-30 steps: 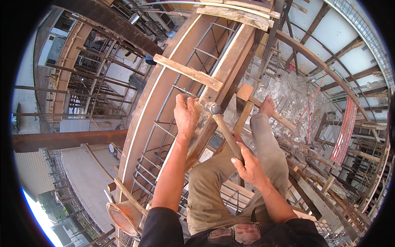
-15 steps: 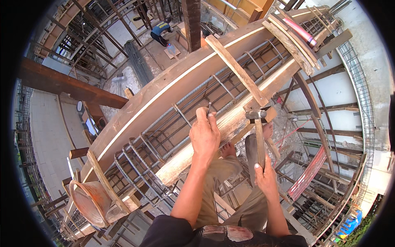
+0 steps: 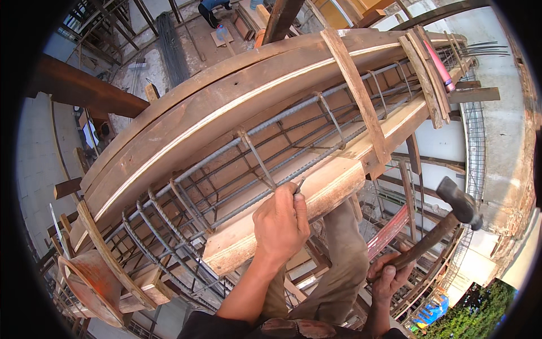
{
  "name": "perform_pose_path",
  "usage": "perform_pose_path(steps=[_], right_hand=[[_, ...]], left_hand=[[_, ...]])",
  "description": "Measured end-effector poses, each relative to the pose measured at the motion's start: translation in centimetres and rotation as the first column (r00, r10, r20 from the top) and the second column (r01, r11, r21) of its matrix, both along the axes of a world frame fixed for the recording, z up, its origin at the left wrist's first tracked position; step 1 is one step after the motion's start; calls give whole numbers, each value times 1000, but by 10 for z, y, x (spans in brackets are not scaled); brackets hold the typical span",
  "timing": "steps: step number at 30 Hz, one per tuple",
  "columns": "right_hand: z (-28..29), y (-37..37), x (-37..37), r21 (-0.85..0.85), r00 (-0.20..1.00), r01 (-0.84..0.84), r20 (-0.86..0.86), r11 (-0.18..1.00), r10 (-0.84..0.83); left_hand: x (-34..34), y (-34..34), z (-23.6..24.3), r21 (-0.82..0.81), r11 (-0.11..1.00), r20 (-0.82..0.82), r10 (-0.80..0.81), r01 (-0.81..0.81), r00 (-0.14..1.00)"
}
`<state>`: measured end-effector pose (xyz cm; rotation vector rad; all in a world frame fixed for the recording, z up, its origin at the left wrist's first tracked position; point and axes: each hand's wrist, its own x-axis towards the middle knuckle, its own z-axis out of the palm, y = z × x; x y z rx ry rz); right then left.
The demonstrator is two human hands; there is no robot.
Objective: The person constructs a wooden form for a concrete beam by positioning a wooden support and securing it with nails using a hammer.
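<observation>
My left hand (image 3: 280, 223) pinches a small nail (image 3: 299, 185) at the top of a pale board (image 3: 333, 175) along the near edge of a curved wooden formwork (image 3: 226, 93). My right hand (image 3: 390, 274) grips a hammer (image 3: 458, 200) by its wooden handle, out to the right of the board with the head raised. Inside the formwork lies a cage of steel bars (image 3: 265, 161), and a short plank (image 3: 353, 96) crosses over it. My legs (image 3: 344, 248) show below the board.
An orange bucket (image 3: 90, 282) rests at the lower left. Loose boards (image 3: 423, 79) and a pink roll (image 3: 439, 65) lie over the formwork's right end. A dark beam (image 3: 90, 90) runs at upper left, and a co-worker (image 3: 210, 11) bends on the floor below. Scaffold timbers and drops surround me.
My view has turned, so the formwork lies more across it. The hammer has swung away from beside my left hand to the right, raised. My left hand still holds the nail at the board.
</observation>
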<state>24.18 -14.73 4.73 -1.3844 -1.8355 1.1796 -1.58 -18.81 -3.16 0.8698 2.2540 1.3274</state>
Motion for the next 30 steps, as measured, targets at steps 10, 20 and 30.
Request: perform_pose_path(steps=[10, 20, 30], right_hand=[[-45, -5, -7, -103, 777, -210, 586, 972, 230], [-49, -14, -20, -284, 852, -7, 501, 959, 154], [-57, -21, -20, -125, 905, -114, 396, 986, 155]], left_hand=[[-1, 3, -2, 142, 989, 60, 32, -40, 998], [1, 2, 0, 118, 991, 11, 53, -54, 999], [4, 3, 2, 270, 954, -140, 170, -127, 975]])
